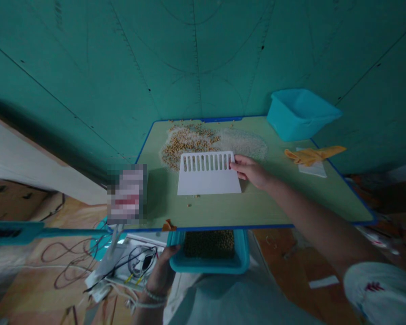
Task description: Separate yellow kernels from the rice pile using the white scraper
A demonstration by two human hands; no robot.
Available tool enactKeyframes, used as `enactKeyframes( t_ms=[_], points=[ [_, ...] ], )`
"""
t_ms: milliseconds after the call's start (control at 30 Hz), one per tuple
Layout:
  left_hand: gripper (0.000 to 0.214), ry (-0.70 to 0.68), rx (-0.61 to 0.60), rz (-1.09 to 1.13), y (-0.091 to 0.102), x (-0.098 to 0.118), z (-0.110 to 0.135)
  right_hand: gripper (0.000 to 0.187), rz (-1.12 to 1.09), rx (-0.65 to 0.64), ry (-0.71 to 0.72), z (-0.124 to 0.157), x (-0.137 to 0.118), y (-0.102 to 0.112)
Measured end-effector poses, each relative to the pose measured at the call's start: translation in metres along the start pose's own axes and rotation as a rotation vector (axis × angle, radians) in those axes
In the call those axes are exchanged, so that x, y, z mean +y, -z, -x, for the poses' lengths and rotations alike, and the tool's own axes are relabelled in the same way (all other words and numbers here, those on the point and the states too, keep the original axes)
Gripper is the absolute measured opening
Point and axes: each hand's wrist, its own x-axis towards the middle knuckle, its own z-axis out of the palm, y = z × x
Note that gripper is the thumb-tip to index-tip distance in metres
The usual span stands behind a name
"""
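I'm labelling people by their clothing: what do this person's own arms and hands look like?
Both the left hand and right hand are gloveless. A pale beaded bracelet circles the left wrist. The right arm has a short, pale sleeve with a small dark-red marking. No left sleeve is visible.

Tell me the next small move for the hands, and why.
Probably draw the white slotted plate toward the near edge of the table. The right hand grips its right end, a few loose beans lie between it and that edge, and the left hand holds the blue tray at that edge, seemingly placed to catch them.
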Motion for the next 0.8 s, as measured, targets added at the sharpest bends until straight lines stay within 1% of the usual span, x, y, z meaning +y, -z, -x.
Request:
enactKeyframes(
  t_ms=[67,133,300,367,533,633,733,800],
  points=[
    [0.031,0.000,-0.072,0.008,-0.008,0.001,0.008,0.014,-0.008,-0.018,-0.001,0.000,0.000,0.000],
    [0.031,-0.001,-0.097,0.009,-0.013,0.004,0.010,0.014,-0.017,-0.044,-0.004,0.001,0.001,0.000],
    [0.024,0.009,-0.080,0.000,-0.016,0.008,0.008,0.011,-0.015,-0.119,-0.019,0.001,0.003,0.000],
    [0.024,0.007,-0.076,0.006,-0.015,0.007,0.008,0.011,-0.006,-0.146,-0.026,0.001,0.004,0.000],
    [0.024,-0.014,-0.023,0.006,-0.013,0.005,0.008,0.012,0.001,-0.225,-0.048,0.003,0.006,0.001],
    [0.024,-0.021,-0.027,0.013,-0.013,0.005,0.007,0.012,0.029,-0.311,-0.117,0.006,0.004,0.004],
    [0.023,-0.004,-0.093,0.017,-0.015,0.006,0.008,0.012,0.058,-0.396,-0.201,0.009,0.000,0.007],
    [0.021,-0.001,-0.123,0.026,-0.015,0.007,0.008,0.012,0.071,-0.452,-0.233,0.011,-0.002,0.008]
  ],
)
